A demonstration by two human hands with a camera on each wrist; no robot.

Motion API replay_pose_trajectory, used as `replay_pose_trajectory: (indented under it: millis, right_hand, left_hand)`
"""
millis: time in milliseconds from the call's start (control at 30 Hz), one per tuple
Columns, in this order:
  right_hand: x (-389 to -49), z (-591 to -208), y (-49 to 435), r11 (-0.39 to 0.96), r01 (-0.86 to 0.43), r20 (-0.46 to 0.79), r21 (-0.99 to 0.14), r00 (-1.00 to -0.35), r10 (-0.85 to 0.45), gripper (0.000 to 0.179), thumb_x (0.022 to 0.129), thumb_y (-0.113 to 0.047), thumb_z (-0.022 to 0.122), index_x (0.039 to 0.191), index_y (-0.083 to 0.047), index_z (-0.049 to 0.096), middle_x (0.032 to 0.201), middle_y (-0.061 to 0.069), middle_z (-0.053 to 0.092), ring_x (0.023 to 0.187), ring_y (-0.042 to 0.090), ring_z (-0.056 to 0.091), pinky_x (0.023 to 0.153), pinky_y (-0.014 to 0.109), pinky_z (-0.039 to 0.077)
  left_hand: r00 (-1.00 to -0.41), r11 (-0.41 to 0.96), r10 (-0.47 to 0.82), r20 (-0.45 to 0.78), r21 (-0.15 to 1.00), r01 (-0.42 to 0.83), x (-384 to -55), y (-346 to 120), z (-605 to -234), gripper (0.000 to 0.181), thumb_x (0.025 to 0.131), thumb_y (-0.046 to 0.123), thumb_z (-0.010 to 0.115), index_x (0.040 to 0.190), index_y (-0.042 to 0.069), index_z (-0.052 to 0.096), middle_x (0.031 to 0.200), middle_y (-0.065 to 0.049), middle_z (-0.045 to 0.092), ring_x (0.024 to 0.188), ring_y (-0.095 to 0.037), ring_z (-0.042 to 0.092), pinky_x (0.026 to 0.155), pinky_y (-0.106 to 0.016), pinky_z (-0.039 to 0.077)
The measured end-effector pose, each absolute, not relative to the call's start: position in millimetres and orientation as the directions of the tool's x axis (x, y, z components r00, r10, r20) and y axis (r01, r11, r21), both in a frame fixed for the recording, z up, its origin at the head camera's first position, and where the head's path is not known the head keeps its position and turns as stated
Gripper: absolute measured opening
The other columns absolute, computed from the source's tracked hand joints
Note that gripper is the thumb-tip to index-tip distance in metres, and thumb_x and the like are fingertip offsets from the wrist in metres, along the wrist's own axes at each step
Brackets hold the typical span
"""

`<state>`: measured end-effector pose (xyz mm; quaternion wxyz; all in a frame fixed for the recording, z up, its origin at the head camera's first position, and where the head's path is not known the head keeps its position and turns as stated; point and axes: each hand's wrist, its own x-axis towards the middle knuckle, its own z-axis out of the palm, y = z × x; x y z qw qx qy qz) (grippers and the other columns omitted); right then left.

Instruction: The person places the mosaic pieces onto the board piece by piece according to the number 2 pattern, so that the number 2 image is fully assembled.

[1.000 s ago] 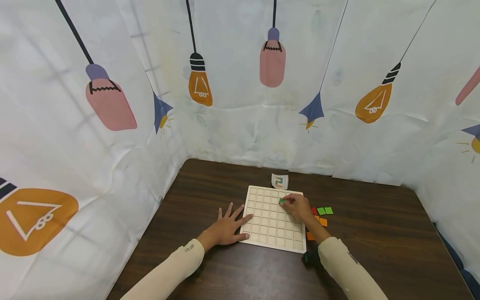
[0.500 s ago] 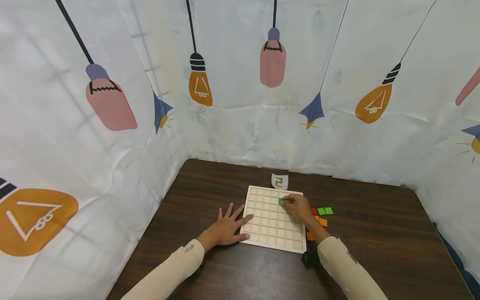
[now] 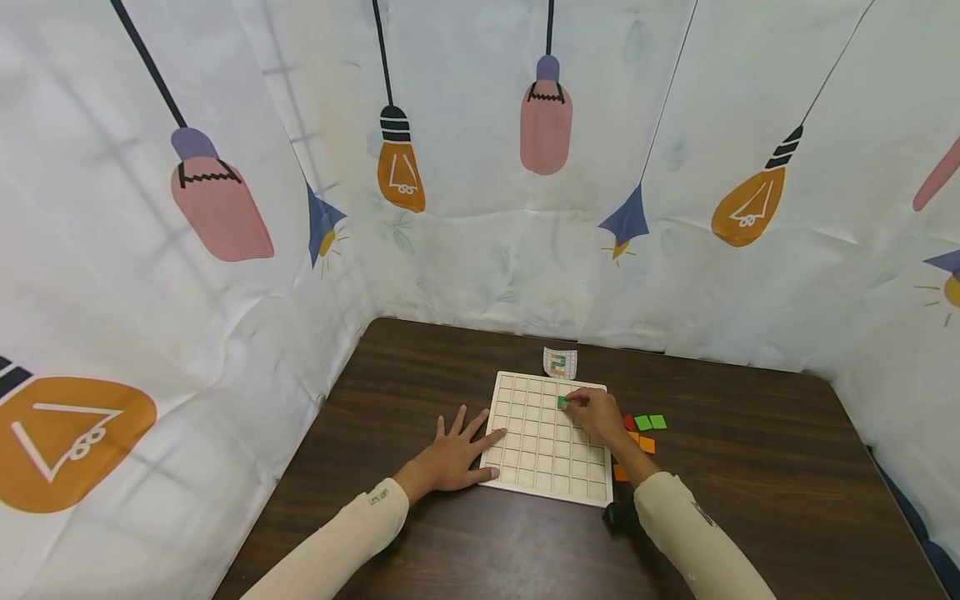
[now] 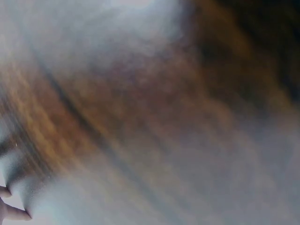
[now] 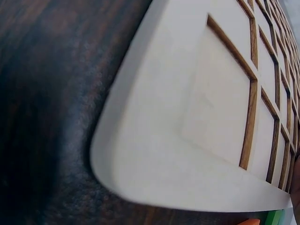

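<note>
A pale wooden grid board [image 3: 532,458] lies on the dark table, its square cells also filling much of the right wrist view. My left hand [image 3: 448,460] rests with spread fingers at the board's left side; its thumb and one finger lie over the edge. Near the board's far right part, my right hand [image 3: 595,414] holds a small green square tile [image 3: 562,402] between thumb and fingertips, at a cell in the far rows. Part of that tile is hidden by the fingers. The left wrist view is mostly blurred, with only fingertips [image 4: 16,213] at its lower left corner.
Right of the board lie light green tiles [image 3: 649,422], a red tile [image 3: 628,422] and orange tiles [image 3: 621,472], partly behind the right forearm. A small paper card [image 3: 560,362] with a coloured grid pattern sits beyond the board. A printed curtain [image 3: 480,275] surrounds the table.
The green tile in the right fingers has turned slightly and looks flatter against the board. Both hands stay in nearly the same place.
</note>
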<state>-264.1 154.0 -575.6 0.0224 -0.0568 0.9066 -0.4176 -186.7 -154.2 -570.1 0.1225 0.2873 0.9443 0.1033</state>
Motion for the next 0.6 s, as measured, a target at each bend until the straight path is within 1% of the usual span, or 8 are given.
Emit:
replay_pose_trajectory:
  millis: [333, 467, 600]
  right_hand:
    - [-264.6, -575.7, 157.1, 0.654, -0.088, -0.005, -0.751, -0.99, -0.139, 0.021, 0.092, -0.022, 0.075, 0.107, -0.008, 0.078, 0.094, 0.006, 0.07, 0.082, 0.018, 0.061, 0.069, 0.032, 0.048]
    - [-264.3, -575.2, 157.5, 0.653, -0.073, -0.02, -0.754, -0.991, -0.133, 0.021, 0.092, -0.024, 0.076, 0.107, -0.009, 0.078, 0.094, 0.006, 0.07, 0.08, 0.018, 0.06, 0.069, 0.031, 0.048]
    - [-264.9, -576.0, 158.1, 0.651, -0.066, -0.036, -0.756, -0.989, -0.143, 0.023, 0.091, -0.021, 0.076, 0.109, -0.007, 0.076, 0.093, 0.006, 0.069, 0.078, 0.017, 0.06, 0.068, 0.031, 0.048]
  left_hand:
    - [-0.802, 0.814, 0.57, -0.176, 0.25, 0.524, -187.4, -152.5, -568.1, 0.072, 0.099, 0.069, 0.04, 0.161, 0.037, 0.023, 0.169, -0.012, 0.012, 0.15, -0.055, 0.008, 0.106, -0.082, 0.017]
    - [-0.8, 0.811, 0.574, -0.175, 0.259, 0.525, -187.3, -152.4, -567.4, 0.072, 0.099, 0.069, 0.04, 0.161, 0.037, 0.023, 0.169, -0.012, 0.012, 0.15, -0.055, 0.008, 0.106, -0.082, 0.016]
    - [-0.801, 0.811, 0.573, -0.175, 0.261, 0.523, -187.0, -152.9, -568.2, 0.072, 0.099, 0.069, 0.04, 0.161, 0.037, 0.023, 0.169, -0.012, 0.012, 0.15, -0.055, 0.008, 0.106, -0.082, 0.017]
